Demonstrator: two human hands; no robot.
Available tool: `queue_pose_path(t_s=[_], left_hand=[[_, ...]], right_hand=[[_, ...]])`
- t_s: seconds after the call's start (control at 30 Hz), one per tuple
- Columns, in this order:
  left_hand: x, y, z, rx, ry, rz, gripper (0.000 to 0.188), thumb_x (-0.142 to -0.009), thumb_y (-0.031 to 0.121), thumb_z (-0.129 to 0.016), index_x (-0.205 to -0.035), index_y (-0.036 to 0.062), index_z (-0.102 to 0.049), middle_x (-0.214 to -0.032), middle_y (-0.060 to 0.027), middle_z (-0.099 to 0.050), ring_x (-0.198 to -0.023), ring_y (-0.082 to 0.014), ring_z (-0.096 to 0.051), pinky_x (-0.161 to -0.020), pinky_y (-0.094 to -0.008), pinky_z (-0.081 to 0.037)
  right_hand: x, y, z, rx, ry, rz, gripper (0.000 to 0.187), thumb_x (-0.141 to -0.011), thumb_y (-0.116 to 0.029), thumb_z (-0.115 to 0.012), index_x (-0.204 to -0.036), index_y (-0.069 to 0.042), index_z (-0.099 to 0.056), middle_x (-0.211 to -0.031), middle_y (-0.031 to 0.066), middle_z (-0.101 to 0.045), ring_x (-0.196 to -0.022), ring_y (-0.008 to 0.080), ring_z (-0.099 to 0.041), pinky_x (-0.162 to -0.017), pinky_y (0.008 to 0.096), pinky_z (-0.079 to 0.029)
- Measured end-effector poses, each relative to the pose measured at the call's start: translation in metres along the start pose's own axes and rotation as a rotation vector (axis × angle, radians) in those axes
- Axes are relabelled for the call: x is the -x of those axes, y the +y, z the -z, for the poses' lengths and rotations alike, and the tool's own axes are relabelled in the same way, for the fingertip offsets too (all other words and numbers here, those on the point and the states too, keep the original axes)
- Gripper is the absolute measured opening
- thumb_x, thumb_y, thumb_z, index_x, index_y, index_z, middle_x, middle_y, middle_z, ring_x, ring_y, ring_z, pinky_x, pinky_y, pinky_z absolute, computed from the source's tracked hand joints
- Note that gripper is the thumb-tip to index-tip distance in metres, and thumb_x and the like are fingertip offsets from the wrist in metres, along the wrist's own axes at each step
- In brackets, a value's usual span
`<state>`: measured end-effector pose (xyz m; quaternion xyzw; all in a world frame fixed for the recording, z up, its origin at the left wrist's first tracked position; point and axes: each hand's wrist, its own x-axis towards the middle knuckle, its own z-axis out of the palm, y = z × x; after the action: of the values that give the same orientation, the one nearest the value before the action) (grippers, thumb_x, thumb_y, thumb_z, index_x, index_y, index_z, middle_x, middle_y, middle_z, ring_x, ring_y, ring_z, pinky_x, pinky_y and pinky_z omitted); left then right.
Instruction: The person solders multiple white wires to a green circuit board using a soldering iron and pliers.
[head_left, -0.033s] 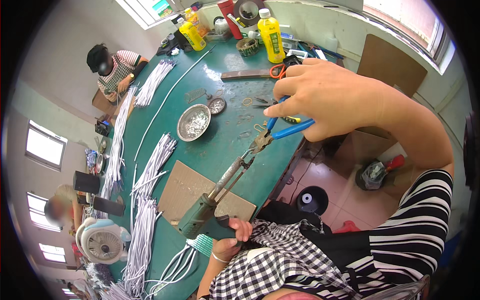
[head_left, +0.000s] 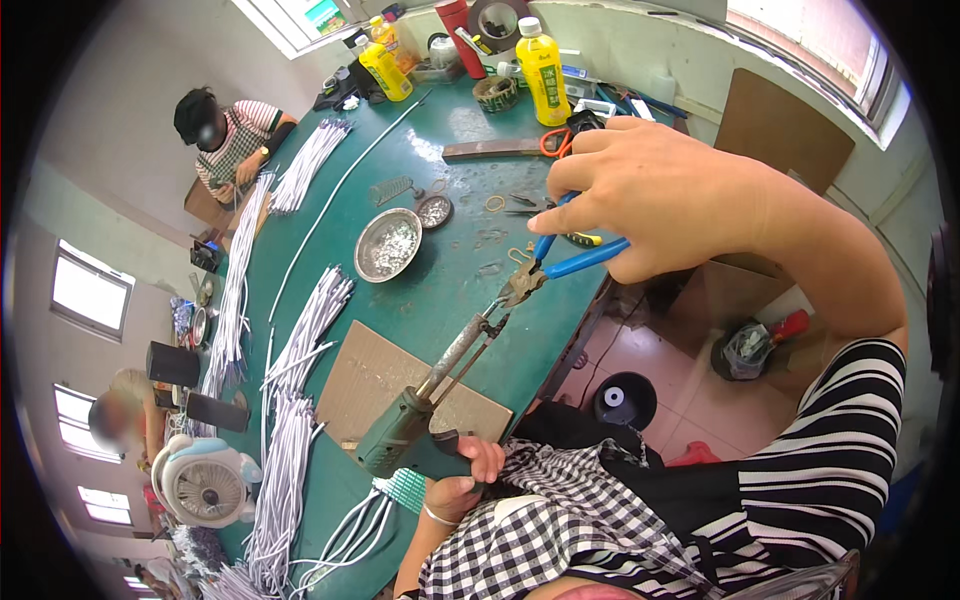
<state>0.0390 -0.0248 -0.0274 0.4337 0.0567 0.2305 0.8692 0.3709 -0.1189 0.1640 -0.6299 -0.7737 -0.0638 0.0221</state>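
Note:
My left hand (head_left: 462,485) is wrapped round the handle of a green pistol-grip soldering gun (head_left: 395,432), whose long metal barrel points up and to the right. With my right hand (head_left: 640,195) I hold pliers with blue handles (head_left: 585,260), the handles spread apart. The jaws of the pliers meet the front end of the barrel; whether they clamp it is hard to make out. Beneath the gun lies a brown board (head_left: 360,375) on the green table (head_left: 460,310). A metal bowl (head_left: 388,246) with silvery bits stands beyond it, beside a small round dish (head_left: 434,211).
Bundles of white cables (head_left: 285,480) run along the table's left side. A fan (head_left: 207,482) stands at the left edge. Yellow bottles (head_left: 543,75), a tape roll (head_left: 495,93) and orange-handled scissors (head_left: 556,143) are at the back. A black bucket (head_left: 625,400) sits on the floor. Another person (head_left: 225,140) works at far left.

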Motion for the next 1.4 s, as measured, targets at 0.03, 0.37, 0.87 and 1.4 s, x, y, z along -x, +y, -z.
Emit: queue_pose_path(t_s=[0.03, 0.37, 0.87, 1.4], left_hand=[[0.0, 0.0, 0.0, -0.001, 0.001, -0.001, 0.036, -0.068, 0.016, -0.064, -0.102, 0.008, -0.055, -0.067, -0.0023, -0.051, -0.062, -0.0185, -0.051, -0.064, -0.036, -0.038], [0.002, 0.0, 0.003, -0.033, -0.011, 0.011, 0.036, -0.068, 0.015, -0.065, -0.102, 0.0082, -0.056, -0.068, -0.002, -0.051, -0.065, -0.0184, -0.051, -0.067, -0.0355, -0.037], [0.002, -0.001, 0.003, -0.027, -0.018, 0.012, 0.036, -0.068, 0.014, -0.065, -0.103, 0.008, -0.056, -0.069, -0.0022, -0.051, -0.065, -0.0185, -0.051, -0.067, -0.0357, -0.037], [0.001, -0.001, 0.003, 0.034, -0.003, 0.004, 0.035, -0.068, 0.014, -0.064, -0.102, 0.0086, -0.057, -0.069, -0.0025, -0.052, -0.065, -0.0186, -0.052, -0.067, -0.0361, -0.037]], right_hand=[[0.0, 0.0, 0.0, -0.013, 0.002, 0.0, 0.052, -0.065, -0.02, -0.068, -0.117, -0.014, -0.065, -0.1, 0.0057, -0.062, -0.1, 0.0234, -0.056, -0.084, 0.0366, -0.046], [-0.002, -0.007, 0.004, -0.037, -0.036, -0.006, 0.053, -0.064, -0.02, -0.066, -0.117, -0.014, -0.066, -0.097, 0.0073, -0.063, -0.097, 0.0245, -0.058, -0.084, 0.0361, -0.046], [-0.002, -0.005, 0.0, -0.033, 0.018, 0.027, 0.051, -0.065, -0.02, -0.067, -0.115, -0.015, -0.066, -0.095, 0.0062, -0.062, -0.095, 0.0237, -0.057, -0.083, 0.0365, -0.046], [0.017, -0.001, 0.004, -0.061, 0.228, -0.156, 0.051, -0.063, -0.019, -0.067, -0.113, -0.009, -0.065, -0.098, 0.0103, -0.06, -0.098, 0.0279, -0.056, -0.087, 0.0386, -0.045]])
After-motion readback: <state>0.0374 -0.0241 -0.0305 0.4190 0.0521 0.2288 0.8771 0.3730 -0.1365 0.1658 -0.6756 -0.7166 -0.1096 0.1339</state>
